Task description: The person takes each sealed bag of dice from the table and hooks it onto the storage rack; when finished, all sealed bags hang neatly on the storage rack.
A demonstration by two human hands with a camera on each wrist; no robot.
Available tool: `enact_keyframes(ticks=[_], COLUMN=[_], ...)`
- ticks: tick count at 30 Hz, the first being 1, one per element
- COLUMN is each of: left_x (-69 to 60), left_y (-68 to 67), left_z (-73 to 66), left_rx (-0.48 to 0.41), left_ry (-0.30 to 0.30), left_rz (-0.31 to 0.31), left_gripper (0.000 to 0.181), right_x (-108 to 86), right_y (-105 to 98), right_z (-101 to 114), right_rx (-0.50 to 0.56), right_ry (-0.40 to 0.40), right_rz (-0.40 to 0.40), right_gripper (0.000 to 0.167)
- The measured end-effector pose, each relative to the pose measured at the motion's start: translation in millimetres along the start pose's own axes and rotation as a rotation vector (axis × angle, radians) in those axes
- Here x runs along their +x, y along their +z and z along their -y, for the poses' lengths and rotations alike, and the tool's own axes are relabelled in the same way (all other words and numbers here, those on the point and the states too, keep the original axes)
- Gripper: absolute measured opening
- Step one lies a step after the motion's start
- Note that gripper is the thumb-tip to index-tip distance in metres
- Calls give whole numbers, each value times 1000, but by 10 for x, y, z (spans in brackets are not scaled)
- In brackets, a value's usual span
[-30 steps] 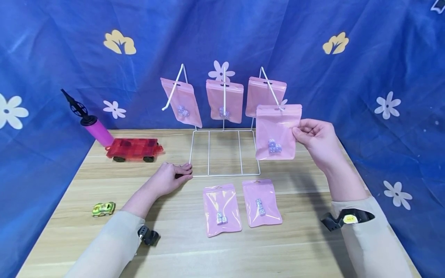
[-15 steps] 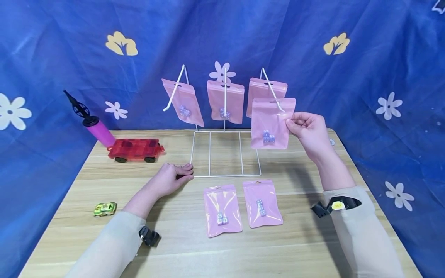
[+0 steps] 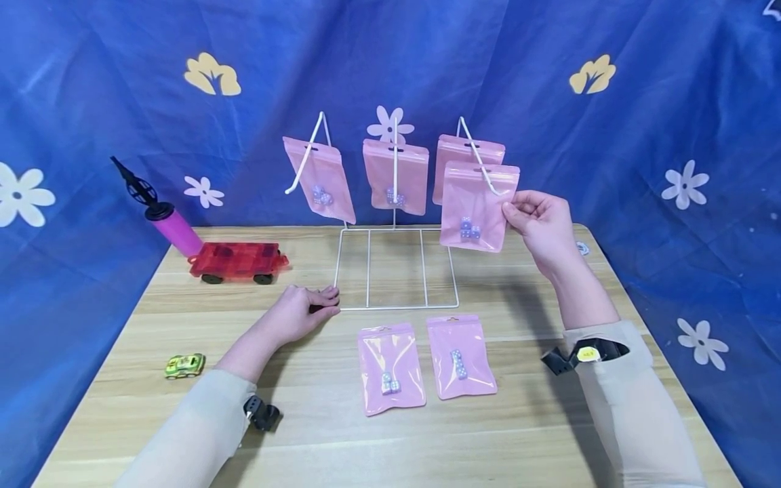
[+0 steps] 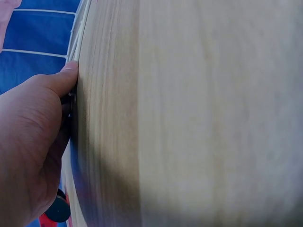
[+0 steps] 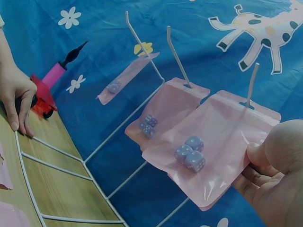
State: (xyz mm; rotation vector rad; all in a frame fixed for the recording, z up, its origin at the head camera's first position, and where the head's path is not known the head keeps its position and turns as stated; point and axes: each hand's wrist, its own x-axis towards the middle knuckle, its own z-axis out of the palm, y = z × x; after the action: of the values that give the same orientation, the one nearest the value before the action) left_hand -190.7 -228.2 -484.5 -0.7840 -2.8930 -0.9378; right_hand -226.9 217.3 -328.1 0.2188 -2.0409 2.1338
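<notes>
Left hand in from the left edge, back of the hand and thumb toward the lens. Thumb stretched up and right, its tip at the white wire rack along the table's edge; other fingers tucked behind, dark and mostly hidden. Table fills the middle and right — pale wood, grain running top to bottom, shadow over the lower part. Upper left: blue cloth with two thin white bars crossing it, plus a bit of pink plastic cut off at the corner. Below the hand — a black wheel beside a red piece.
</notes>
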Motion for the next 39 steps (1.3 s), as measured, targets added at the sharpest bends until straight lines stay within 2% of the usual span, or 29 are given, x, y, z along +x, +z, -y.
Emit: enact_keyframes(ticks=[12, 20, 24, 31, 39], left_x=[-22, -31, -31, -25, 3], left_y=[15, 18, 8, 2, 3], left_z=[14, 35, 26, -7, -4], left_rx=[-9, -6, -5, -6, -3], left_ry=[-28, -40, -37, -51, -25], left_rz=[1, 13, 11, 21, 0], left_gripper=[28, 29, 29, 30, 28], right_x=[37, -19, -142, -476, -780], right_y=[-32, -126, -176, -278, -376], right_z=[-68, -171, -275, -496, -680], right_rx=[-2, -94, -146, -271, -327], right_ry=[35, 32, 74, 182, 272], right_rz=[18, 20, 67, 180, 263], right_gripper=[16, 19, 27, 37, 41])
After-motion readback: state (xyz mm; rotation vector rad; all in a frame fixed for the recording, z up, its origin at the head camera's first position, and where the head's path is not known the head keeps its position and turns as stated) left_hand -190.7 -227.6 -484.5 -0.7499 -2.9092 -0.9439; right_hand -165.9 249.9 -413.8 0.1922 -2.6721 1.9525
